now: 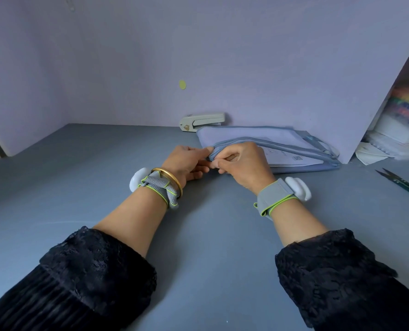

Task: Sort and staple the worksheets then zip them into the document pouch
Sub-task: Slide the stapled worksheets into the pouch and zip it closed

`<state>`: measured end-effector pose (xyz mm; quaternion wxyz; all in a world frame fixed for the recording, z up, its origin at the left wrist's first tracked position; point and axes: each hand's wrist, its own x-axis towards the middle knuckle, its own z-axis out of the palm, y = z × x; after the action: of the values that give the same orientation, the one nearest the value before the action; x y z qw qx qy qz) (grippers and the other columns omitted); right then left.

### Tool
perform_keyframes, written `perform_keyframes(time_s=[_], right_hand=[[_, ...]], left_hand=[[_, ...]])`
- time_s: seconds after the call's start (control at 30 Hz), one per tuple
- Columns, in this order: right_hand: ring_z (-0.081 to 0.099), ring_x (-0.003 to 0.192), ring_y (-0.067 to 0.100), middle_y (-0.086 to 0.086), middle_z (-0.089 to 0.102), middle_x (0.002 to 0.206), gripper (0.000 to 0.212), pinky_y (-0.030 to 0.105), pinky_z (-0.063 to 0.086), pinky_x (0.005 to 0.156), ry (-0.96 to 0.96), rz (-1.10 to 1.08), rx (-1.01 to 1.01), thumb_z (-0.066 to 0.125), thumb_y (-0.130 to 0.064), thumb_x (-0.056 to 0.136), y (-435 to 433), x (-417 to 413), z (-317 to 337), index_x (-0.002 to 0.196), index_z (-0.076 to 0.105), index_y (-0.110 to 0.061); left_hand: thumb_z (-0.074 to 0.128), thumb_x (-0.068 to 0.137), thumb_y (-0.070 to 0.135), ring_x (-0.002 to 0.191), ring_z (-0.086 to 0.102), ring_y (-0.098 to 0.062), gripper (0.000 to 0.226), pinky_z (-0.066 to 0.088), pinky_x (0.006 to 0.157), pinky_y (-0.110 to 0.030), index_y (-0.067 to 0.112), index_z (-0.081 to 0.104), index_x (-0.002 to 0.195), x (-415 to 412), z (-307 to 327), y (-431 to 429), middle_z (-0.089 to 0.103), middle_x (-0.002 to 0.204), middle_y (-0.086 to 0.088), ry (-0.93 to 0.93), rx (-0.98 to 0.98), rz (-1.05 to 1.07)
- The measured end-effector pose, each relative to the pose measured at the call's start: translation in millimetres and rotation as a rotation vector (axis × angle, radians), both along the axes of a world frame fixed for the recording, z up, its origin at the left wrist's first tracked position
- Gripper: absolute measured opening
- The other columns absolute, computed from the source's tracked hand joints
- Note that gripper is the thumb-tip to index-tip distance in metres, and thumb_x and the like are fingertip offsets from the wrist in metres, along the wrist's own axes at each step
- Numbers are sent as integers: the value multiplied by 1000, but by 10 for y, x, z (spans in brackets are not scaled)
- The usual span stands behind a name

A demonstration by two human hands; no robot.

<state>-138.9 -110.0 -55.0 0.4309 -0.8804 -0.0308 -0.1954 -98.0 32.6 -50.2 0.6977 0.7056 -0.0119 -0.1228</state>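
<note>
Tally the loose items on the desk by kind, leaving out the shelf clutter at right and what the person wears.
Document pouch: 1, both hands pinching its near-left corner
Stack of worksheets: 1, inside the pouch; sheet count cannot be told
Stapler: 1, against the wall
Scissors: 1, at the right edge, partly cut off
Total: 4

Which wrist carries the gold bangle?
The left wrist: the gold bangle sits beside its grey strap, near the left hand. The right wrist wears only a strap.
</note>
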Motion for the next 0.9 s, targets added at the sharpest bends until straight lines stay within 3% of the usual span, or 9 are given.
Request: perform_keyframes(time_s=[0.17, 0.33, 0.47, 0.53, 0.67, 0.77, 0.83, 0.9], right_hand=[[68, 66, 7, -9, 73, 68, 7, 31, 57, 72, -68, -70, -87, 74, -27, 72, 30, -11, 30, 69, 75, -21], [65, 57, 7, -11, 67, 59, 10, 36, 59, 65, -45, -61, -67, 72, -32, 73, 65, -11, 18, 69, 74, -22], [61, 41, 6, -7, 63, 45, 15, 36, 60, 61, 4, -154, -36, 69, -31, 74, 76, -3, 11, 65, 69, -19], [63, 41, 8, -3, 66, 46, 16, 40, 61, 61, 30, -210, 12, 65, -27, 73, 26, 6, 25, 60, 65, -17], [69, 46, 17, -1, 70, 53, 19, 43, 61, 58, 63, -286, 114, 62, -21, 77, -145, -7, 45, 58, 63, -16], [69, 46, 17, -3, 71, 55, 19, 39, 61, 56, 83, -284, 111, 62, -20, 79, -155, -29, 37, 62, 65, -14], [69, 45, 15, -3, 71, 56, 18, 34, 59, 53, 99, -280, 108, 62, -19, 80, -140, -27, 27, 62, 65, -14], [69, 46, 15, -3, 71, 57, 17, 31, 57, 50, 108, -286, 114, 62, -18, 80, -153, -17, 25, 63, 65, -15]], left_hand=[[68, 88, 22, 48, 52, -14, 22, 45, 44, -20, 12, 55, 75, -7, 12, -13, 62, 60, -6, -13, -33, 19], [66, 87, 9, 41, 49, -13, 21, 43, 39, -18, 12, 47, 96, 39, -10, -20, 56, 63, -6, -34, -40, 92], [59, 87, 1, 37, 43, -11, 29, 32, 39, -19, 17, 41, 103, 40, -5, -19, 57, 65, -9, -82, 16, 139], [54, 88, 1, 32, 43, -6, 26, 29, 37, -16, 19, 41, 101, 70, 8, 15, 54, 67, -7, -143, 56, 204], [48, 84, 10, 54, 42, -20, 16, 35, 47, -22, 24, 46, 78, 194, 10, 180, 48, 66, -2, -215, 64, 439], [48, 76, 19, 68, 46, -25, 9, 41, 63, -31, 25, 46, 69, 248, -41, 253, 49, 68, 0, -248, 89, 568], [47, 70, 22, 69, 49, -26, 4, 43, 66, -34, 25, 46, 68, 242, -54, 243, 51, 69, 0, -264, 72, 611], [49, 77, 16, 65, 49, -24, 13, 43, 66, -31, 26, 44, 69, 221, -43, 227, 50, 67, 4, -281, 51, 656]])
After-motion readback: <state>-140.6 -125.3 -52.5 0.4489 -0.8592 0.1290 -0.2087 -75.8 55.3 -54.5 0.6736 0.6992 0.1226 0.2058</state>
